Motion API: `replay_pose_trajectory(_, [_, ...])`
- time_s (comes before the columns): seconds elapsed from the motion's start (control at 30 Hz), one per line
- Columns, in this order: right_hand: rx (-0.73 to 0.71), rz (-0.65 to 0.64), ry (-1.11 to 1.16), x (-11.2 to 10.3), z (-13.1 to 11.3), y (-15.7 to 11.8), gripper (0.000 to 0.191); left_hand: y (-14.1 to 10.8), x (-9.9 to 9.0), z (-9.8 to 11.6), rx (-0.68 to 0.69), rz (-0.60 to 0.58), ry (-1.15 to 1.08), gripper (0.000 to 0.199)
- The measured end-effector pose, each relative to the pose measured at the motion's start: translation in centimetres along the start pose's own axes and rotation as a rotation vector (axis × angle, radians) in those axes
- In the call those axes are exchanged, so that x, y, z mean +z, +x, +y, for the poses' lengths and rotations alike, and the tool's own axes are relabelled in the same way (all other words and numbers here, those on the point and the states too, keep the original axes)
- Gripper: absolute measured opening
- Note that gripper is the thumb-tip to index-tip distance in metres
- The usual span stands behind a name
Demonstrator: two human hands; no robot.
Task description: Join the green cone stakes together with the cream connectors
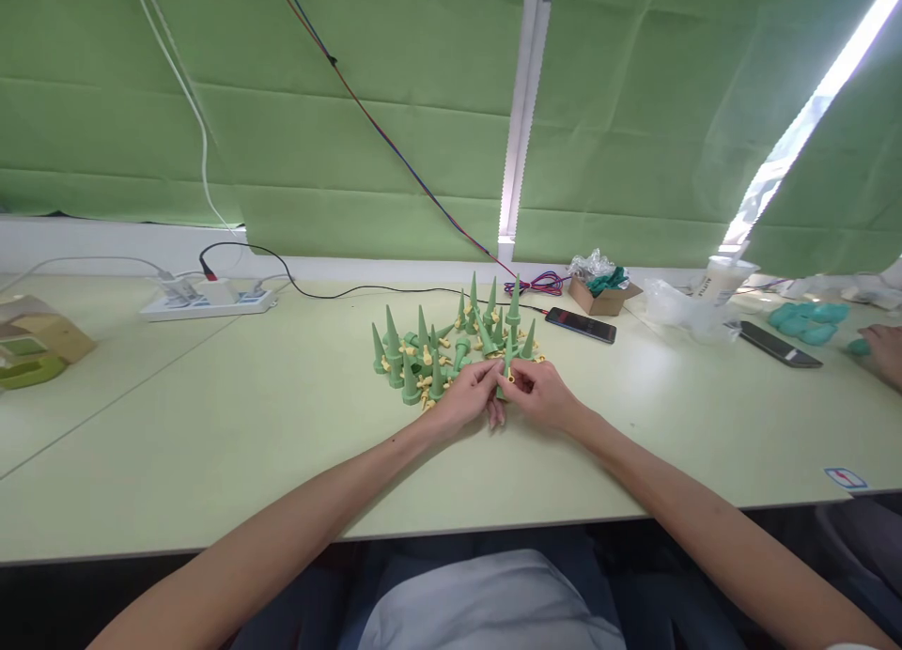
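Note:
Several green cones (pixel 393 335) with small yellow parts among them stand or lie in a cluster on the pale table, just beyond my hands. My left hand (pixel 475 392) is closed at the near right side of the cluster, its fingertips at a green cone piece (pixel 508 354). Right beside it, my right hand (pixel 541 392) pinches a small yellow part (pixel 511 379) against that same cone. The fingertips of both hands nearly meet there and partly hide the cone's lower end.
Behind the cluster lie a phone (pixel 581 325) with a cable and a small cardboard box (pixel 603 296). A power strip (pixel 208 302) is at the back left, a cup (pixel 724 279) at the right. Another person's hand (pixel 884 351) is at the far right near teal pieces (pixel 808 320).

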State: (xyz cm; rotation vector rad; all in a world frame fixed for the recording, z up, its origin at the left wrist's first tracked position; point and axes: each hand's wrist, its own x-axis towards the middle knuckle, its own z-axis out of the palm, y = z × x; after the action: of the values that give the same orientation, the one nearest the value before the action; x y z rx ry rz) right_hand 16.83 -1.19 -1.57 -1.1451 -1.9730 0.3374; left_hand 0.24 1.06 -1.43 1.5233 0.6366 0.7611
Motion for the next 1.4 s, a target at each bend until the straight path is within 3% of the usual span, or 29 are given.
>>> replay_pose_trajectory(0.33, [0.007,-0.038,-0.005,-0.2,0.1,0.0,0.042,0.0,-0.1,0.0,0.002,-0.015,0.007,0.048])
replay_pose_trajectory(0.6, [-0.019,-0.071,0.013,-0.9,0.4,0.4,0.046,-0.3,0.4,0.4,0.023,0.088,0.039,0.048])
replay_pose_trajectory(0.7, [-0.001,0.001,0.021,-1.5,0.5,0.6,0.047,-0.6,0.5,0.8,0.071,0.178,0.155,0.043])
replay_pose_trajectory(0.93, [0.118,0.208,-0.013,-2.9,1.1,1.0,0.048,-1.5,1.5,1.2,0.129,0.087,0.418,0.030])
replay_pose_trajectory(1.07, [0.094,0.238,-0.082,-2.7,1.8,1.2,0.041,-1.4,1.7,0.8,0.226,0.123,0.580,0.020])
replay_pose_trajectory(1.2, [0.129,0.250,-0.091,-2.6,2.3,1.2,0.035,-1.1,1.4,0.5,0.240,0.146,0.682,0.009])
replay_pose_trajectory(1.4, [0.202,0.260,-0.170,-2.8,3.0,1.4,0.025,-0.9,1.2,0.4,0.270,0.196,0.710,0.005])
